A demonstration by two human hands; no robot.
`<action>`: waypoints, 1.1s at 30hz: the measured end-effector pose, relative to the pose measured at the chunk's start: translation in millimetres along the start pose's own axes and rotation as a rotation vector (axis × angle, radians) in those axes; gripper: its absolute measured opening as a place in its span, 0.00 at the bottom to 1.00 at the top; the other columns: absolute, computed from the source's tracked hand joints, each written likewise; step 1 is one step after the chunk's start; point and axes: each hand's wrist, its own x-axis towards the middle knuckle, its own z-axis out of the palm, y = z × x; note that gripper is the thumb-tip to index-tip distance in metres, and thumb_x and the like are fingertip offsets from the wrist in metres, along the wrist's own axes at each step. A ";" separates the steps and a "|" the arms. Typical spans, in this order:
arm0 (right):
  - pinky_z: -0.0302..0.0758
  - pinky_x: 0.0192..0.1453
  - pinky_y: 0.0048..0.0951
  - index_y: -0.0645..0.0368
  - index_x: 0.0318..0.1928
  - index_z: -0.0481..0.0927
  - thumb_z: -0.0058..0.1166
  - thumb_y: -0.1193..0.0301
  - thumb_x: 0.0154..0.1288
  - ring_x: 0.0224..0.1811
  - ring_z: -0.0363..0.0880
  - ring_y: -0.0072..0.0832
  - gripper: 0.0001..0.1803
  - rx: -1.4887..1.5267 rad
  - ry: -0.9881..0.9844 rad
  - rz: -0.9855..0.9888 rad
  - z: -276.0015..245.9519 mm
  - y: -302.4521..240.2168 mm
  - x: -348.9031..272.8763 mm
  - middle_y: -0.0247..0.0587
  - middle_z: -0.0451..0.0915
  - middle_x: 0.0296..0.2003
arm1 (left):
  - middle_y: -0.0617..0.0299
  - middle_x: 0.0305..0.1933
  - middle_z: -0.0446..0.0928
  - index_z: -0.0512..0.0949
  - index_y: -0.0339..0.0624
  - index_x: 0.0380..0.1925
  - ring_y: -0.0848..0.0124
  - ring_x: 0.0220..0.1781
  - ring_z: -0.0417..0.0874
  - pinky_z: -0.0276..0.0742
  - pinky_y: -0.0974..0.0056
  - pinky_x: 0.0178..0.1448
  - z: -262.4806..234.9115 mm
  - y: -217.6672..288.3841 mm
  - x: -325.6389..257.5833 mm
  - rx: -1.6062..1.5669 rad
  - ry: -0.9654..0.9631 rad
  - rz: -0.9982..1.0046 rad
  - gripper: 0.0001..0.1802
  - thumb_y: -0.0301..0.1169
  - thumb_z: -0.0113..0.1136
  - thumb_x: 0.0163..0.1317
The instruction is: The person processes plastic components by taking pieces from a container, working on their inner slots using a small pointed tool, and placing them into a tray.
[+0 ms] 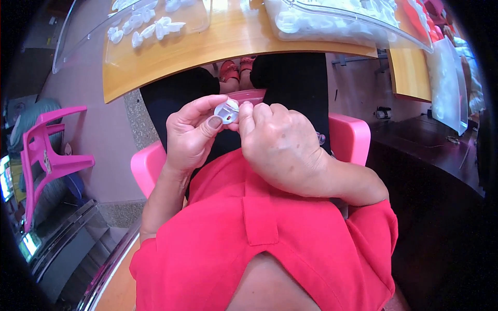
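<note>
A small round white plastic part (226, 111) with a slot and a raised middle is held above my lap. My left hand (189, 133) pinches it between thumb and fingers, the thumb on its lower edge. My right hand (282, 140) is closed right beside it, its thumb and forefinger meeting at the part's right edge. What those right fingers hold is hidden behind the knuckles. Under both hands, a dark pink basin or bucket (249, 95) shows its rim between my knees.
Ahead is a wooden table (228, 44). On it, loose white plastic parts (162, 27) lie in a clear tray at left, and a clear bin (332, 26) heaped with white pieces stands at right. A pink chair (57, 160) is at far left; a filled clear bag (448, 85) stands right.
</note>
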 end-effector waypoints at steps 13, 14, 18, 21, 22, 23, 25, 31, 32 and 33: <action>0.76 0.24 0.30 0.67 0.33 0.78 0.52 0.71 0.58 0.26 0.81 0.32 0.09 0.250 0.035 -0.010 -3.8 10.0 -2.8 0.42 0.76 0.23 | 0.42 0.51 0.78 0.74 0.29 0.54 0.59 0.48 0.83 0.82 0.57 0.52 -1.7 2.1 4.0 -0.012 -0.065 0.078 0.19 0.23 0.59 0.64; 0.76 0.24 0.30 0.67 0.33 0.78 0.52 0.71 0.58 0.26 0.81 0.32 0.09 0.251 0.035 -0.013 -3.5 9.9 -2.7 0.42 0.76 0.23 | 0.41 0.53 0.77 0.74 0.29 0.55 0.58 0.51 0.81 0.81 0.57 0.54 -3.2 2.3 3.4 -0.004 -0.075 0.049 0.20 0.25 0.60 0.64; 0.76 0.25 0.29 0.66 0.33 0.78 0.52 0.70 0.60 0.26 0.80 0.32 0.09 0.265 0.038 -0.010 1.0 11.3 -2.5 0.42 0.76 0.23 | 0.41 0.53 0.77 0.74 0.30 0.55 0.58 0.51 0.81 0.81 0.56 0.53 -2.3 2.3 2.3 -0.015 -0.042 0.033 0.20 0.25 0.60 0.64; 0.76 0.24 0.29 0.66 0.33 0.78 0.52 0.70 0.61 0.25 0.80 0.31 0.10 0.233 0.055 -0.024 2.5 10.6 -2.2 0.41 0.76 0.23 | 0.41 0.53 0.77 0.73 0.30 0.56 0.57 0.52 0.81 0.81 0.56 0.53 -1.6 1.5 2.9 -0.030 -0.042 0.043 0.20 0.25 0.59 0.64; 0.76 0.24 0.29 0.65 0.33 0.78 0.52 0.69 0.61 0.25 0.79 0.31 0.10 0.205 0.058 -0.027 2.6 10.2 -2.0 0.41 0.76 0.23 | 0.43 0.51 0.78 0.73 0.29 0.56 0.59 0.49 0.83 0.82 0.57 0.52 0.5 1.0 3.6 -0.063 -0.025 0.040 0.19 0.23 0.58 0.65; 0.76 0.24 0.29 0.65 0.33 0.78 0.52 0.69 0.61 0.25 0.79 0.31 0.10 0.207 0.058 -0.033 3.6 8.6 -2.0 0.41 0.76 0.23 | 0.44 0.50 0.79 0.73 0.29 0.56 0.60 0.46 0.84 0.83 0.58 0.50 2.3 0.4 4.1 -0.096 -0.008 0.037 0.18 0.22 0.56 0.66; 0.75 0.24 0.29 0.68 0.37 0.79 0.52 0.69 0.62 0.24 0.78 0.30 0.12 0.119 0.040 0.029 5.1 4.1 -2.8 0.40 0.74 0.22 | 0.44 0.50 0.79 0.73 0.29 0.56 0.60 0.46 0.84 0.84 0.58 0.50 4.1 -0.7 5.7 -0.113 0.006 0.026 0.18 0.22 0.57 0.66; 0.71 0.28 0.31 0.71 0.50 0.78 0.54 0.75 0.51 0.29 0.73 0.32 0.23 0.145 0.096 0.044 -8.5 6.2 -8.8 0.41 0.72 0.28 | 0.45 0.49 0.80 0.74 0.30 0.56 0.60 0.47 0.84 0.84 0.59 0.50 7.3 5.9 6.7 -0.148 0.004 0.006 0.19 0.22 0.57 0.66; 0.71 0.28 0.31 0.71 0.50 0.78 0.54 0.75 0.51 0.29 0.73 0.32 0.23 0.144 0.096 0.042 -11.3 6.6 -8.3 0.41 0.72 0.28 | 0.46 0.49 0.80 0.74 0.31 0.56 0.61 0.47 0.84 0.83 0.59 0.49 7.4 6.5 6.3 -0.139 -0.005 0.004 0.18 0.23 0.57 0.66; 0.71 0.28 0.31 0.71 0.49 0.78 0.54 0.75 0.51 0.29 0.73 0.31 0.23 0.140 0.093 0.025 -13.9 6.6 -8.2 0.40 0.72 0.28 | 0.46 0.49 0.80 0.74 0.31 0.56 0.61 0.47 0.84 0.83 0.59 0.49 7.8 6.4 5.7 -0.140 -0.005 0.005 0.18 0.23 0.57 0.66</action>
